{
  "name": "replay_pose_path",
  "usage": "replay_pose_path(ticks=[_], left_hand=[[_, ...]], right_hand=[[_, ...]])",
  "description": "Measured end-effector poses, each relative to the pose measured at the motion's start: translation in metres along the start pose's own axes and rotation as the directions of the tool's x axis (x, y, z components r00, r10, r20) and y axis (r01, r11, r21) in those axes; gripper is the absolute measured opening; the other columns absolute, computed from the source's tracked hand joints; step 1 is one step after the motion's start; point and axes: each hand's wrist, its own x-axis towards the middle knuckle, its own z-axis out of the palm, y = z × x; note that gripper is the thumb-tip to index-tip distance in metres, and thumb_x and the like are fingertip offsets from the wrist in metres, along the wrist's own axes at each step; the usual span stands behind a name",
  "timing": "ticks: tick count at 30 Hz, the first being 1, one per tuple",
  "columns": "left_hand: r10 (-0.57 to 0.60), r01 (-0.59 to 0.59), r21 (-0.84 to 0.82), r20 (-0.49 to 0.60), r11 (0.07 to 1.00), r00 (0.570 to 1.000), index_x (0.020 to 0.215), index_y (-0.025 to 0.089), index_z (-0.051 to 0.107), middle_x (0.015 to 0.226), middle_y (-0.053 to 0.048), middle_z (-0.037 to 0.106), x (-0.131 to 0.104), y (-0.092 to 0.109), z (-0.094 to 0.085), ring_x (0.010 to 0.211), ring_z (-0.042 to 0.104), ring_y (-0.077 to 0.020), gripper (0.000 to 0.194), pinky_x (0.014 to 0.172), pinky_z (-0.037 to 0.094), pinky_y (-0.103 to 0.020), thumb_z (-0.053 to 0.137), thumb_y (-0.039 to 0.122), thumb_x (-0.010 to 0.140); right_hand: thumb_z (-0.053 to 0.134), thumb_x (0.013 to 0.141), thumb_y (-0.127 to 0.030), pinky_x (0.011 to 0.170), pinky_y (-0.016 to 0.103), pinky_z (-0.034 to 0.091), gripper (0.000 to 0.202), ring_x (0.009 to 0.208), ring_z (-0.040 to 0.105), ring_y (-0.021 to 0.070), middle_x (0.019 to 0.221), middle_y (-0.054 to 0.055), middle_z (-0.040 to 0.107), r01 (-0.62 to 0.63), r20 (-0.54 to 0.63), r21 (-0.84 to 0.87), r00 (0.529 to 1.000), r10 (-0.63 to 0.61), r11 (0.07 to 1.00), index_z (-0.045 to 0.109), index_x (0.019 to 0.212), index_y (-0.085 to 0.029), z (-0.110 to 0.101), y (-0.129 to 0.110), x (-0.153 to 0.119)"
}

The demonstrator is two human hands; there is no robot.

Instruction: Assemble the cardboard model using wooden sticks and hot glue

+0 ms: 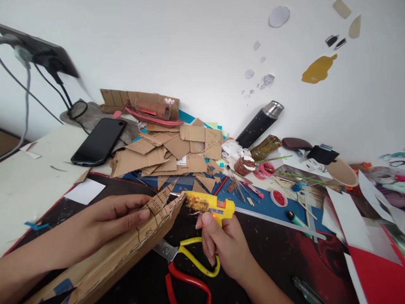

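My left hand (118, 217) is closed around the upper edge of a long folded cardboard piece (148, 232), its thumb on the near face and its fingers behind. Printed marks, "220V" among them, show near the piece's far end. In my right hand (223, 240) is a yellow hot glue gun (209, 204), its body smeared with brown residue. The gun points left, and its nozzle is at the far tip of the cardboard; whether they touch I cannot tell. Below lie open scissors (186, 257) with one yellow and one red handle, their blades partly under the cardboard.
Cardboard scraps (177, 147) are heaped behind my hands, with a small model boat (155, 114) at the back. A phone (99, 141) lies left. Paint jars (245, 166), a thermos (261, 124) and a cutter (299, 222) are to the right. Power cords (28, 88) hang at upper left.
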Motion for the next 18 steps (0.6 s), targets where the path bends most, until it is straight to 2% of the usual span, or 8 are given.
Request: replay_pose_path(ticks=[4,7,9,15,18], left_hand=[[-0.011,0.012,-0.023,0.016,1.000,1.000,0.136,0.042,0.080,0.125,0.001,0.085,-0.0001,0.0010,-0.0001,0.113,0.080,-0.0298,0.050,0.102,0.067,-0.043,0.062,0.068,0.097],[-0.037,0.038,-0.017,0.047,0.999,0.998,0.142,0.038,0.076,0.130,0.003,0.084,-0.0020,0.0005,-0.0014,0.120,0.077,-0.0265,0.050,0.106,0.064,-0.037,0.060,0.064,0.102],[-0.040,0.042,-0.024,0.063,0.999,0.997,0.144,0.038,0.075,0.132,0.004,0.083,-0.0030,0.0003,-0.0019,0.122,0.076,-0.0255,0.049,0.106,0.062,-0.034,0.060,0.061,0.104],[-0.012,0.014,-0.065,0.035,0.998,0.999,0.139,0.038,0.079,0.128,0.004,0.084,-0.0024,0.0024,0.0005,0.112,0.079,-0.0245,0.049,0.104,0.063,-0.034,0.064,0.063,0.100],[-0.018,0.021,-0.061,0.045,0.998,0.999,0.140,0.039,0.078,0.129,0.004,0.084,-0.0024,0.0007,0.0005,0.115,0.079,-0.0242,0.050,0.104,0.063,-0.032,0.063,0.065,0.100]], right_hand=[[0.064,0.087,-0.092,0.039,0.020,0.028,0.073,0.030,0.038,0.0088,0.038,-0.009,0.042,-0.001,0.012,-0.008,1.000,0.001,1.000,0.062,0.081,-0.019,-0.0001,0.0000,0.0003],[0.063,0.088,-0.092,0.039,0.020,0.029,0.073,0.030,0.038,0.0086,0.038,-0.010,0.042,-0.002,0.022,-0.003,1.000,0.002,1.000,0.062,0.081,-0.019,-0.0001,0.0002,0.0002],[0.064,0.088,-0.091,0.038,0.020,0.029,0.073,0.030,0.038,0.0085,0.038,-0.010,0.042,-0.005,0.026,0.005,1.000,0.004,1.000,0.062,0.081,-0.019,-0.0001,0.0007,0.0002],[0.065,0.088,-0.090,0.037,0.019,0.028,0.072,0.029,0.038,0.0076,0.038,-0.010,0.042,0.002,0.016,0.027,1.000,-0.002,1.000,0.063,0.082,-0.018,0.0009,0.0020,0.0006],[0.065,0.088,-0.090,0.037,0.018,0.028,0.072,0.029,0.038,0.0075,0.038,-0.010,0.042,0.005,0.016,0.030,1.000,-0.006,1.000,0.062,0.082,-0.019,0.0010,0.0012,0.0006]])
